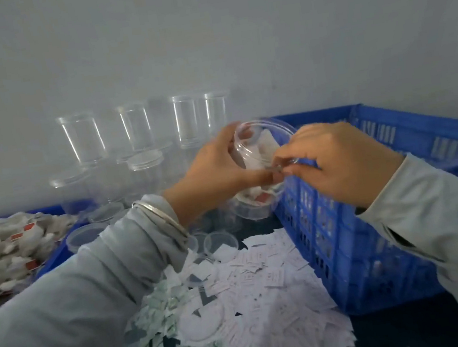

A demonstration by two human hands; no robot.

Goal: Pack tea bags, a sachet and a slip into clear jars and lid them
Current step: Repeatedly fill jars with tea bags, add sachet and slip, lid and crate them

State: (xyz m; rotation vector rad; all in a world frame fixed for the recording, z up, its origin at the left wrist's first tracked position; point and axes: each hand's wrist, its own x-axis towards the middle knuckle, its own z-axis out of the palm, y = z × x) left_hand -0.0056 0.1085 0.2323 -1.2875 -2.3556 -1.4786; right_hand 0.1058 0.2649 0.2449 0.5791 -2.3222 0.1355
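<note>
At centre frame the left hand (221, 165) grips the filled jar (257, 175) while the right hand (334, 158) fingers pinch the lid (272, 135). Best seat it level, then press evenly.

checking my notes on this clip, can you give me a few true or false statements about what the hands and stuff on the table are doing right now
1. The left hand grips a clear jar with tea bags inside. True.
2. The right hand rests flat on the paper slips. False: it is up at the jar's rim, fingers curled on what looks like a clear lid.
3. The blue crate is on the person's right. True.
4. The loose tea bags are piled in the middle of the table. False: they lie in a blue tray at the left.
5. Empty clear jars stand by the wall. True.
</note>
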